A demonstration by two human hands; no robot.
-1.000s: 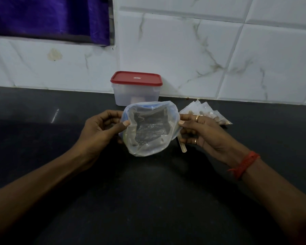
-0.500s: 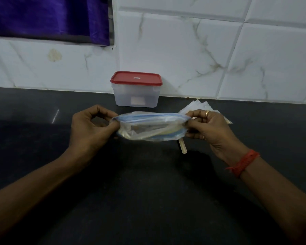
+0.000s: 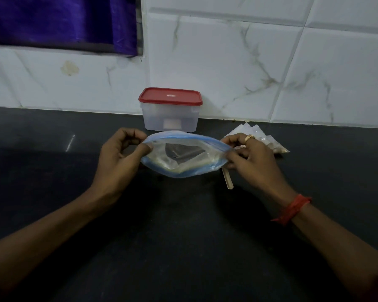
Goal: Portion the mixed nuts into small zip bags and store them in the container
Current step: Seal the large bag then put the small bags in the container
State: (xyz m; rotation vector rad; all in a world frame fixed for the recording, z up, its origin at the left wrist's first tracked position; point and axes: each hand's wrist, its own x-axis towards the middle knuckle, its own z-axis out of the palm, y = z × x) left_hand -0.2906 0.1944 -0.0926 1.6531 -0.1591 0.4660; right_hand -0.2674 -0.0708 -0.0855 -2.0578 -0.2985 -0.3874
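Note:
A clear zip bag (image 3: 184, 156) with a blue zip strip hangs between my hands above the dark counter, its mouth partly open toward me. My left hand (image 3: 120, 158) pinches the bag's left end. My right hand (image 3: 249, 158) pinches its right end. Behind the bag stands a translucent container (image 3: 170, 116) with a red lid (image 3: 170, 96), closed, against the wall. A pile of small clear bags (image 3: 258, 136), some with nuts in them, lies behind my right hand, partly hidden by it.
A pale wooden stick (image 3: 227, 180) lies on the black counter (image 3: 183, 225) just below the bag's right end. White marble-look tiles (image 3: 249, 62) back the counter. A purple cloth (image 3: 59, 20) hangs at the upper left.
The bag's mouth was wide open and round, then pulled flat and nearly closed, and has now parted slightly again. Both hands spread apart to the bag's ends.

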